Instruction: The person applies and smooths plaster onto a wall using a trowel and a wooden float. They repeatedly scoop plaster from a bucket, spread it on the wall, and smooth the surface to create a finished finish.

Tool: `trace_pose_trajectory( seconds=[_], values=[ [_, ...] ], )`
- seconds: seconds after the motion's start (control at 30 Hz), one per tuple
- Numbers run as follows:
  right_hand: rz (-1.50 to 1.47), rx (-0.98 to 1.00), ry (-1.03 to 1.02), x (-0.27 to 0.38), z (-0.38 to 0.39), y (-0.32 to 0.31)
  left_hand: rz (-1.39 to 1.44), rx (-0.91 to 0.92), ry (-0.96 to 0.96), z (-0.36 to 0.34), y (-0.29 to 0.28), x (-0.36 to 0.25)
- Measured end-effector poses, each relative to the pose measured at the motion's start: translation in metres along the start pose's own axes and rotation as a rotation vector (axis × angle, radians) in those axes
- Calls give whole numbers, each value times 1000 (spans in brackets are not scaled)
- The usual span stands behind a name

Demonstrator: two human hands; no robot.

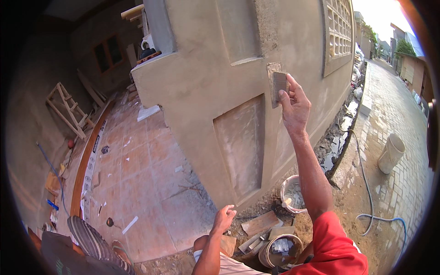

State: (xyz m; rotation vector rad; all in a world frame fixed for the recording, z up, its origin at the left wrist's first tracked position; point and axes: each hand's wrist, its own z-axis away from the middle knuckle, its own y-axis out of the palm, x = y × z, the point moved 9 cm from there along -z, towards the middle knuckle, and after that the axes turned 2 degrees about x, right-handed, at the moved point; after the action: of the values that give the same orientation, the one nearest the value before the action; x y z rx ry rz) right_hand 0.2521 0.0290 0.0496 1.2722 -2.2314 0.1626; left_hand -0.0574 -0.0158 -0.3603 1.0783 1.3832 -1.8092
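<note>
The right hand [297, 110] pinches a flat grey block [279, 86]; the left hand [223, 221] is empty, fingers half-curled. Near bucket [262, 256] holds murky liquid [290, 250]; farther bucket [285, 187], grey mix [297, 198].

Glaring white sky [379, 13] at upper right, dim interior wall [34, 137] at left, edges bent, black corners

Left head fisheye: facing down and forward from your head.
You are viewing the plastered wall [192, 85] at close range, your right forearm [315, 178] and left forearm [210, 256] extending from the lower side; the lens is taking in tiled floor [142, 183] at left and paved street [398, 110] at right, bending edges rimward.
</note>
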Motion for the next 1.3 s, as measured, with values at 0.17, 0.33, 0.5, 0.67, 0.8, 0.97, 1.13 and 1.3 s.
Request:
trace_pose_trajectory(
  seconds=[0.17, 0.33, 0.5, 0.67, 0.8, 0.97, 1.13, 1.3],
  values=[
    [89, 4, -65, 2, -8, 12, -5, -7, -4, -1, 0, 1],
    [111, -49, -93, 0, -18, 10, -29, -13, -9, -3, 0, 5],
    [251, -41, -82, -3, -14, 19, -3, 4, -24, -3, 1, 3],
    [244, 0, -77, -23, 8, 2, 2, -5, -7, -7, 3, 6],
    [86, -50, 5, -18, -4, -4, -5, 3, -21, -5, 5, 4],
    [172, -7, -9, 3, -20, 16, -11, 11, -35, -8, 6, 5],
    [284, 56, -136, 4, 15, 17, 7, 11, -25, -9, 6, 6],
    [179, -5, -12, 0, 0, -3, -2, 9, -18, -10, 9, 7]
  ],
)
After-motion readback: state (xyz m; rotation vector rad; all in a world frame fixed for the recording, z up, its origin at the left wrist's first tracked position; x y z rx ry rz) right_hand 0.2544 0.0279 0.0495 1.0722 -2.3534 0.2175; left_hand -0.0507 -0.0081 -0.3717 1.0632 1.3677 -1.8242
